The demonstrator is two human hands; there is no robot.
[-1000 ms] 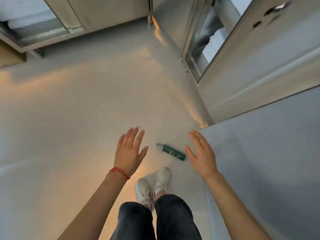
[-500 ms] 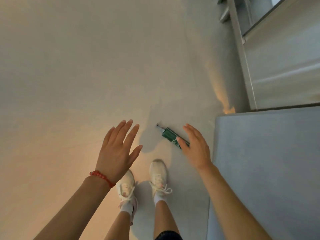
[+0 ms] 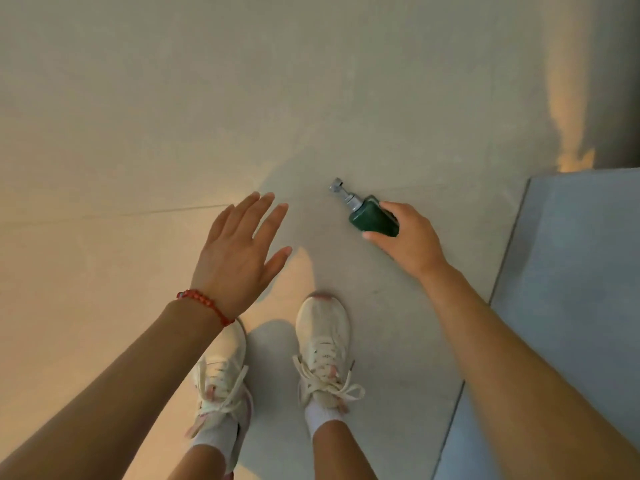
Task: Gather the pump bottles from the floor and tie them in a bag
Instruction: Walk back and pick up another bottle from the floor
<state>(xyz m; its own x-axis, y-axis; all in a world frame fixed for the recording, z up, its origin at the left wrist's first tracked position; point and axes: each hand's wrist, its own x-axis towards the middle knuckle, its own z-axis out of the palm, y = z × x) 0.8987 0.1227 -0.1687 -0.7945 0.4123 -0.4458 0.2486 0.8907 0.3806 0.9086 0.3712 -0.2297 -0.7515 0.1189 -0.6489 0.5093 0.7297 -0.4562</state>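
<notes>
A dark green pump bottle [image 3: 371,219] with a silver pump head lies on the pale floor, its pump pointing up and to the left. My right hand [image 3: 408,239] is wrapped around the bottle's lower body, thumb on the near side and fingers over the far side. My left hand [image 3: 239,251], with a red bead bracelet on the wrist, hovers over the floor to the left of the bottle with its fingers spread and nothing in it. No bag is in view.
My two white sneakers [image 3: 322,344] stand on the floor just below the hands. A grey-blue panel [image 3: 571,271] fills the right side, its edge running close to the bottle. Bare pale floor [image 3: 173,98] stretches up and to the left.
My right hand reached down and closed around the green bottle. The view tilted further down toward the floor and my feet, and the cabinets left the view.
</notes>
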